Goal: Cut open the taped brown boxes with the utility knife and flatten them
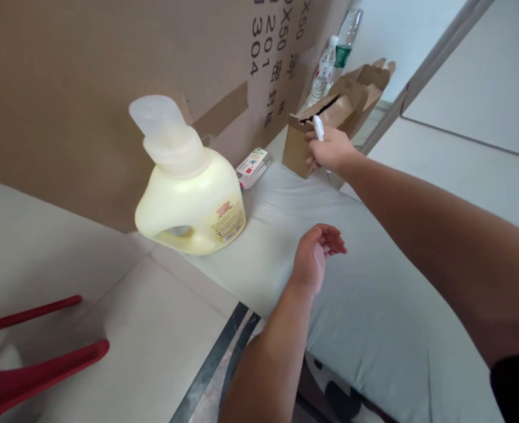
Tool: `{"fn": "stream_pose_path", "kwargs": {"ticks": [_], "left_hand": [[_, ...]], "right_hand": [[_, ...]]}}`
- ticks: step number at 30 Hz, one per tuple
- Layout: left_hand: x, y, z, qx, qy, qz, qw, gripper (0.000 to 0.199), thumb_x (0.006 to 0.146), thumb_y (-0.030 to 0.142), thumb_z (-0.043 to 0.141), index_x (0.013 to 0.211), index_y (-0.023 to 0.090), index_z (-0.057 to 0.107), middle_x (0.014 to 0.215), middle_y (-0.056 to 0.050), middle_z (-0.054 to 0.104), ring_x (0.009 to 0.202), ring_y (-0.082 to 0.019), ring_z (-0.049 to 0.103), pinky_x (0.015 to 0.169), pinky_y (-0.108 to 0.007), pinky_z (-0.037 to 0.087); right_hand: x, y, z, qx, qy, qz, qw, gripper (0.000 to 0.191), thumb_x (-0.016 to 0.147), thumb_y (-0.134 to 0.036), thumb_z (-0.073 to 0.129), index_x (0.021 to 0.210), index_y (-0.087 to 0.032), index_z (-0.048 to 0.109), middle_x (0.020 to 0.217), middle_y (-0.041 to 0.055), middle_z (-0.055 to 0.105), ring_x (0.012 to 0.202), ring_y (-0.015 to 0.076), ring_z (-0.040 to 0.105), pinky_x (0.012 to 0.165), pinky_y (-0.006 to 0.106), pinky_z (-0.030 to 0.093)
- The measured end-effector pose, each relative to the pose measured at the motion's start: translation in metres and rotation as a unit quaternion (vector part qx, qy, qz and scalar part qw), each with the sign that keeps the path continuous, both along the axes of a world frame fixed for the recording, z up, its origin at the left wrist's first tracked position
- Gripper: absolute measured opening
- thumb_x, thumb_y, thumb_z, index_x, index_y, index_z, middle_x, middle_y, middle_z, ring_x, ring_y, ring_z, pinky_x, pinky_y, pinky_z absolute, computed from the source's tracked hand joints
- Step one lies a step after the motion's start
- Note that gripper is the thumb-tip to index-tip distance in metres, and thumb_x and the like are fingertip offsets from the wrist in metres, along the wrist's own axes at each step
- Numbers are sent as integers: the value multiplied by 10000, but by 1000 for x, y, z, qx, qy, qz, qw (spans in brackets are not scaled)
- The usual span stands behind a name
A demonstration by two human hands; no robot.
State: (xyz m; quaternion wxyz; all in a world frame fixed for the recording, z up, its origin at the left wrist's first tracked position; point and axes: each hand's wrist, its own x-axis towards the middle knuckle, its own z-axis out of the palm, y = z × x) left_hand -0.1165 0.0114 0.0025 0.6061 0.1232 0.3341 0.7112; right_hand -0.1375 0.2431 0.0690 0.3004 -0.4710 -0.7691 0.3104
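My right hand [330,150] is closed on a small white object [318,127] beside an open brown cardboard box [297,147] at the upper right. My left hand [316,255] hovers over the pale green cloth [277,235], its fingers slightly curled and apart, with nothing seen in it. Left of my hands, a large pale yellow jug [188,194] with a handle and a translucent cap stands upright at the cloth's edge. Between jug and cardboard box lies a small white and red packet [254,167].
A big brown carton [87,88] with printed writing rises behind the jug. Two clear plastic bottles, one near [323,73] and one farther [344,50], stand behind the open box. Red plastic legs [52,361] stick out at lower left above the tiled floor [153,329].
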Motion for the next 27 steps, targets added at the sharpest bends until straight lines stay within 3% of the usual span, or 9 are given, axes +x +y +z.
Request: {"fn": "stream_pose_path", "kwargs": {"ticks": [2, 5, 8, 11, 13, 15, 18, 23, 27], "left_hand": [[-3, -2, 2, -52, 81, 142, 985, 198, 800, 261, 484, 625, 190, 542, 584, -2, 487, 588, -145, 491, 650, -291, 392], [-12, -10, 4, -114, 181, 373, 903, 240, 782, 164, 477, 550, 207, 434, 569, 22, 400, 604, -137, 409, 627, -273, 334], [-22, -18, 2, -119, 195, 443, 867, 227, 820, 133, 461, 608, 212, 462, 643, 19, 419, 694, -150, 448, 713, -265, 375], [-26, -22, 0, -72, 224, 402, 885, 150, 889, 208, 483, 819, 241, 612, 878, -7, 591, 947, -175, 554, 898, -278, 413], [-23, -24, 3, 7, 260, 320, 911, 198, 925, 307, 501, 1011, 264, 674, 1109, -37, 655, 1141, -211, 562, 1021, -317, 403], [-15, -26, 11, 114, 321, 197, 919, 301, 936, 413, 524, 1124, 268, 710, 1255, -71, 652, 1257, -254, 538, 1112, -362, 372], [3, -29, 27, 224, 408, 15, 885, 393, 932, 506, 538, 1131, 258, 769, 1294, -109, 635, 1298, -297, 526, 1166, -406, 346], [29, -21, 32, 233, 452, -75, 858, 496, 953, 599, 450, 998, 244, 794, 1157, -113, 640, 1274, -326, 501, 1149, -440, 356], [40, -15, 26, 249, 348, -26, 903, 508, 923, 680, 438, 907, 255, 715, 1118, -84, 609, 1239, -307, 510, 1129, -416, 359]], "right_hand": [[12, -16, 2, 18, -10, -29, 999, 286, 814, -124, 576, 1045, -150, 744, 682, 45, 665, 695, 237, 711, 783, 474, 611], [56, -65, 13, 34, -10, -38, 999, 251, 859, -200, 544, 956, -158, 772, 590, 37, 654, 635, 221, 695, 723, 409, 606], [123, -134, 28, 55, -16, 26, 998, 221, 847, -257, 568, 794, -194, 773, 668, 57, 721, 630, 219, 703, 636, 360, 600], [203, -213, 37, 159, -3, 145, 977, 300, 885, -275, 565, 650, -260, 751, 838, 65, 793, 760, 249, 767, 679, 362, 629], [250, -266, 34, 191, -34, 173, 965, 234, 879, -252, 608, 756, -310, 798, 872, 47, 806, 652, 226, 750, 562, 317, 605], [286, -314, 25, 184, -59, 97, 976, 219, 904, -327, 607, 949, -347, 821, 936, 69, 807, 702, 258, 755, 567, 344, 606], [317, -367, 9, 166, -25, -34, 985, 277, 926, -394, 554, 1034, -377, 809, 922, 82, 799, 702, 269, 737, 589, 365, 607], [360, -384, 4, 165, -79, -34, 983, 247, 907, -302, 571, 928, -328, 816, 1028, 84, 804, 827, 272, 779, 651, 326, 633], [378, -371, 3, 208, -120, -12, 971, 196, 866, -182, 595, 869, -273, 769, 1165, 83, 776, 882, 261, 790, 702, 295, 648]]}}
